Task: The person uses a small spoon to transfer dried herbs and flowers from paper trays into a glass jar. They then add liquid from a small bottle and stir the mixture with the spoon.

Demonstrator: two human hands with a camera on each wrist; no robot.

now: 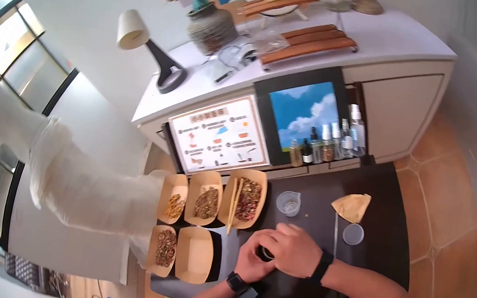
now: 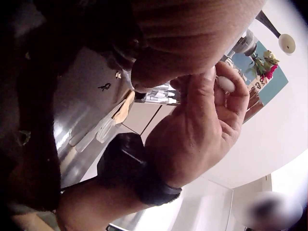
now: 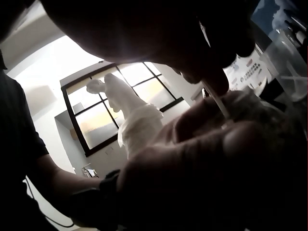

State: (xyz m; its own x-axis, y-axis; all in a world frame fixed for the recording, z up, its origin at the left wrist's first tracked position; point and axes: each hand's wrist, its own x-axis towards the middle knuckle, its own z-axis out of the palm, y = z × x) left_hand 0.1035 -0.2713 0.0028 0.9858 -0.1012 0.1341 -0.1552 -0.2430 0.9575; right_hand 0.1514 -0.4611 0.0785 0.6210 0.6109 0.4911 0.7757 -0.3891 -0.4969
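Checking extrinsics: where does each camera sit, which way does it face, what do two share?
Head: on the head, facing forward-down at the dark brown table; left hand, right hand, forearms show.
Left wrist: on that wrist, facing across to the right hand and black wrist strap; left hand fills the top.
Right wrist: on that wrist, facing the black-framed window past the left hand; right hand dark above.
Shared: white draped figure, head and right wrist.

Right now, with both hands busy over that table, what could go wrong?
The chopsticks jut past the edge of their tray toward the left hand; a bump might tip them and scatter the dried mix. The cup stands just beyond the right hand, so a careless reach could knock it over. And the pale stick that the right hand seems to pinch might slip.
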